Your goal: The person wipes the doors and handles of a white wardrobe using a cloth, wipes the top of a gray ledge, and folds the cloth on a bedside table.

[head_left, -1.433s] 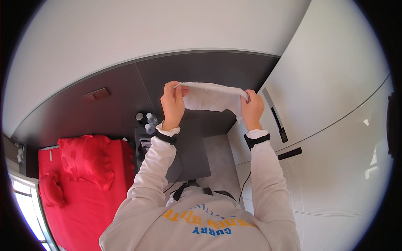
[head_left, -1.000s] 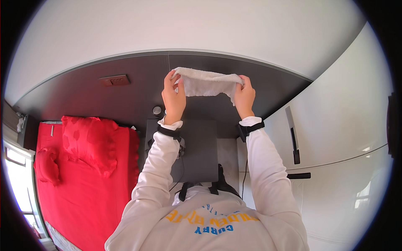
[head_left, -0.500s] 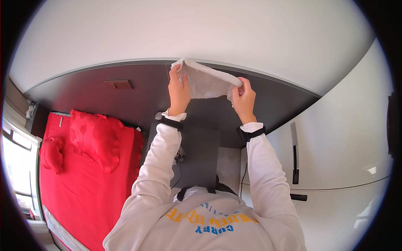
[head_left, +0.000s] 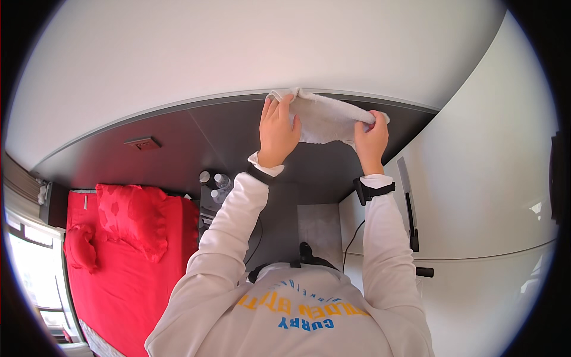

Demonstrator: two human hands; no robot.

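A whitish cloth stretches between my two hands along the top edge of the dark wall panel. My left hand grips the cloth's left end, its fingers up at the ledge and its thumb on the near side. At the other end my right hand pinches the cloth, with a corner sticking out past the fingers. The cloth's lower edge hangs loose and uneven between the hands. Part of it is hidden behind my fingers.
To the left lies a bed with red bedding and pillows. Several bottles and cans stand on a dark surface beside my left forearm. White cabinet doors with a dark handle rise on the right. A dark socket plate sits on the panel.
Both hands and the cloth have moved to the right along the panel's top edge. My view has shifted too, and the bottles beside my left forearm now show.
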